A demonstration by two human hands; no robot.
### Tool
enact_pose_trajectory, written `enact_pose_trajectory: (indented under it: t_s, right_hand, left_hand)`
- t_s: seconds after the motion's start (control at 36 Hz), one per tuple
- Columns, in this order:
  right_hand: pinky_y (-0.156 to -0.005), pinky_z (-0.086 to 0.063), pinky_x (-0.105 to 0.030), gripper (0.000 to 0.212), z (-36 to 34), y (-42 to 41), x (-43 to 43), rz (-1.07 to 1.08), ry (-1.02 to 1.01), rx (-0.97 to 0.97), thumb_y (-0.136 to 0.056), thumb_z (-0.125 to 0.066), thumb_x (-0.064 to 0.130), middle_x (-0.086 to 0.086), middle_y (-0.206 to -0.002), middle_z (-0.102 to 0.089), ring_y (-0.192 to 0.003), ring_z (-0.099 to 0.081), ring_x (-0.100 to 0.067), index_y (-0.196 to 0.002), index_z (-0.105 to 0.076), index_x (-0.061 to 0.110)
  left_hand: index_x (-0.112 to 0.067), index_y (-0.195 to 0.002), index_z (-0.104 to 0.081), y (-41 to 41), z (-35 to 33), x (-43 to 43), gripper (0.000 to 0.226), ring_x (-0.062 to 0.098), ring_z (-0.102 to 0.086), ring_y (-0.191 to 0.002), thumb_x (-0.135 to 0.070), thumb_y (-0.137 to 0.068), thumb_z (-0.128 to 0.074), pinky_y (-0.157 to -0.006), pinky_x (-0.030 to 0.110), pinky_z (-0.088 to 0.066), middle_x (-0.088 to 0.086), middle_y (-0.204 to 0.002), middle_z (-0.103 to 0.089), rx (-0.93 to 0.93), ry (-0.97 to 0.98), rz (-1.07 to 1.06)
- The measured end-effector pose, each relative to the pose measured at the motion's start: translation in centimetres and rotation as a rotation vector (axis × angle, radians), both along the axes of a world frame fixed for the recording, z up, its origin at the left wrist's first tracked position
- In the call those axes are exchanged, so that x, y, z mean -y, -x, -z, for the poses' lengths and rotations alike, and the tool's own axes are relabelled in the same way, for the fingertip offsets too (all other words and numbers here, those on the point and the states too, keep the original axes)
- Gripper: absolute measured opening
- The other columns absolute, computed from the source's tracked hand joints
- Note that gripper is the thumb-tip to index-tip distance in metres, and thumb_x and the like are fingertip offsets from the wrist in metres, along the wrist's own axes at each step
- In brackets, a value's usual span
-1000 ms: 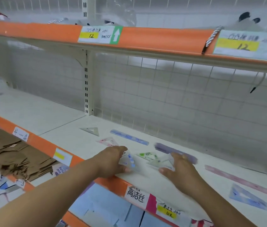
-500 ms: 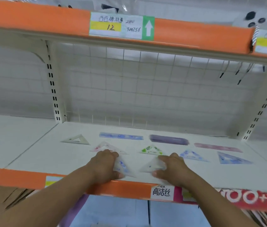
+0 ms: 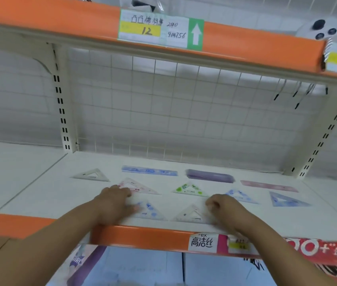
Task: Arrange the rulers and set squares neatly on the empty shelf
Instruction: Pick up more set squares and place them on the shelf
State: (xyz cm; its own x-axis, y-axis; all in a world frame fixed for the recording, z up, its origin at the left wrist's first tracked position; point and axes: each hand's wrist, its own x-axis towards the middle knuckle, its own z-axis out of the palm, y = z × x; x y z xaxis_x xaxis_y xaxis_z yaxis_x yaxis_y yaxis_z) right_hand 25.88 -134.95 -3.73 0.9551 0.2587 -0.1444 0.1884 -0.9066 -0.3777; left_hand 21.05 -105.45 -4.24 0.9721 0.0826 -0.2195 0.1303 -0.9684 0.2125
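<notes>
Rulers and set squares lie in rows on the white shelf (image 3: pixel 39 195). At the back are a clear set square (image 3: pixel 91 175), a blue ruler (image 3: pixel 149 170), a purple ruler (image 3: pixel 210 176) and a pink ruler (image 3: pixel 268 186). The middle row holds a pink set square (image 3: pixel 140 187), a green one (image 3: pixel 190 189) and two blue ones (image 3: pixel 240 196) (image 3: pixel 285 200). At the front edge, my left hand (image 3: pixel 116 203) rests its thumb on a blue-dotted set square (image 3: pixel 151 211). My right hand (image 3: pixel 225 209) sits with curled fingers beside a clear set square (image 3: pixel 190 214), which lies flat.
A wire grid back panel (image 3: pixel 173 112) closes the shelf behind. The orange-edged upper shelf (image 3: pixel 60 19) hangs overhead with a price label (image 3: pixel 159 29). Slotted uprights (image 3: pixel 61 108) (image 3: pixel 320 143) flank the bay. The orange front rail (image 3: pixel 143 237) carries labels, with boxes below.
The view swung from the left to face the bay squarely. Both hands set their set squares flat near the front edge, and the right hand's fingers came off the clear one.
</notes>
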Motion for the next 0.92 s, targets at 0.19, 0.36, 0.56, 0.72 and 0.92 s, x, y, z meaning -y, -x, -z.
enact_pose_trajectory:
  t_s: [0.19, 0.36, 0.56, 0.72, 0.92]
  right_hand:
    - [-0.054, -0.033, -0.014, 0.024, 0.3, 0.0, 1.2, 0.03, 0.085, 0.052, -0.09, -0.041, 0.008, 0.01, -0.07, -0.051, -0.062, -0.044, -0.005, -0.071, -0.049, 0.021]
    - [-0.078, -0.038, -0.019, 0.007, 0.1, 0.6, -0.8, -0.099, 0.051, 0.054, -0.093, -0.052, 0.021, 0.005, -0.102, -0.048, -0.093, -0.051, -0.011, -0.095, -0.053, 0.028]
    - [-0.086, -0.035, -0.021, 0.014, 1.0, 0.7, -2.3, -0.176, 0.054, 0.05, -0.085, -0.066, 0.036, 0.006, -0.105, -0.042, -0.103, -0.043, -0.012, -0.088, -0.052, 0.037]
    - [-0.088, -0.035, -0.021, 0.022, 1.1, 0.6, -2.5, -0.182, 0.053, 0.03, -0.089, -0.062, 0.033, 0.005, -0.106, -0.04, -0.103, -0.042, -0.012, -0.076, -0.046, 0.04]
    - [-0.101, -0.035, -0.024, 0.012, 1.1, 0.6, -2.5, -0.171, 0.056, -0.003, -0.091, -0.059, 0.033, 0.002, -0.114, -0.038, -0.116, -0.039, -0.016, -0.084, -0.049, 0.035]
  left_hand:
    - [-0.016, -0.124, -0.048, 1.3, -1.1, -3.9, 0.054, 0.023, -0.049, -0.118, -0.059, -0.096, -0.032, -0.096, 0.031, -0.037, 0.007, -0.13, -0.051, -0.078, -0.251, -0.134]
    - [-0.019, -0.112, -0.041, 2.0, -0.5, -4.7, 0.044, 0.026, -0.047, -0.115, -0.057, -0.091, -0.047, -0.095, 0.033, -0.039, 0.009, -0.125, -0.041, -0.172, -0.212, -0.133]
    - [-0.017, -0.121, -0.041, 2.1, -0.4, -4.5, 0.05, 0.028, -0.045, -0.118, -0.056, -0.092, -0.047, -0.098, 0.034, -0.038, 0.009, -0.129, -0.04, -0.152, -0.199, -0.156]
    - [-0.017, -0.12, -0.041, 2.0, -0.2, -4.6, 0.05, 0.028, -0.046, -0.118, -0.057, -0.091, -0.047, -0.1, 0.035, -0.039, 0.009, -0.129, -0.04, -0.145, -0.186, -0.159]
    - [-0.017, -0.121, -0.041, 2.1, -0.4, -4.7, 0.05, 0.027, -0.046, -0.118, -0.056, -0.092, -0.047, -0.099, 0.034, -0.039, 0.009, -0.129, -0.039, -0.146, -0.165, -0.156]
